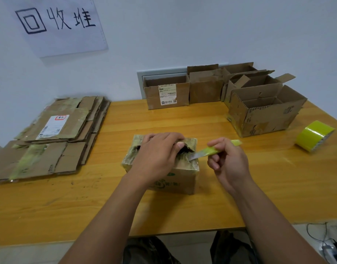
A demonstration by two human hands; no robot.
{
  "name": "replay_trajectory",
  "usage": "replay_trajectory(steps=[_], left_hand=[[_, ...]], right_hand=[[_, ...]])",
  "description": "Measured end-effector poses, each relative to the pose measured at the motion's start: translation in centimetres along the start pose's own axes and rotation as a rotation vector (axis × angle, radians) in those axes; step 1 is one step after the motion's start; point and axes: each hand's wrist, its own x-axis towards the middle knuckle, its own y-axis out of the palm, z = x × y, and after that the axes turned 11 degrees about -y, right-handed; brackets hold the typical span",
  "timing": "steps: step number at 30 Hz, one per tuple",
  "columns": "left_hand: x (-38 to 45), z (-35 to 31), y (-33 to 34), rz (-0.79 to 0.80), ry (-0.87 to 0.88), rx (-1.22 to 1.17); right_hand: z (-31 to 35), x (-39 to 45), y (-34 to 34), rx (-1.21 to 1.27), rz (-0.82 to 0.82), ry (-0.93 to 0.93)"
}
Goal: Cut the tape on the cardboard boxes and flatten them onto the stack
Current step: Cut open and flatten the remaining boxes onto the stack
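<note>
A small taped cardboard box [175, 181] stands upright at the middle of the wooden table [240, 197]. My left hand [156, 155] lies on its top, fingers curled over the far flap and thumb at the torn opening. My right hand [227, 161] grips a yellow-green utility knife [211, 150], its blade tip in the tape at the box's top right. A stack of flattened boxes [55, 134] lies at the table's left.
Several open cardboard boxes [263, 111] stand along the back right, one with a shipping label [167, 94]. A roll of yellow-green tape [313, 136] lies at the right edge. A paper sign [59, 23] hangs on the wall. Cables [328, 242] lie on the floor at right.
</note>
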Motion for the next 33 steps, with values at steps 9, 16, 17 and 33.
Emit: replay_trajectory(steps=[9,16,17,33], left_hand=[[0.2,0.1,0.2,-0.014,-0.01,-0.027],[0.2,0.1,0.3,-0.023,-0.008,-0.033],[0.3,0.1,0.3,-0.026,-0.004,-0.031],[0.4,-0.4,0.5,-0.112,-0.035,-0.025]], right_hand=[[-0.9,4.2,0.8,0.012,-0.214,0.158],[-0.6,4.3,0.3,-0.035,-0.14,0.078],[-0.6,4.1,0.5,-0.065,-0.08,0.089],[-0.5,5.0,1.8,-0.116,-0.096,0.166]])
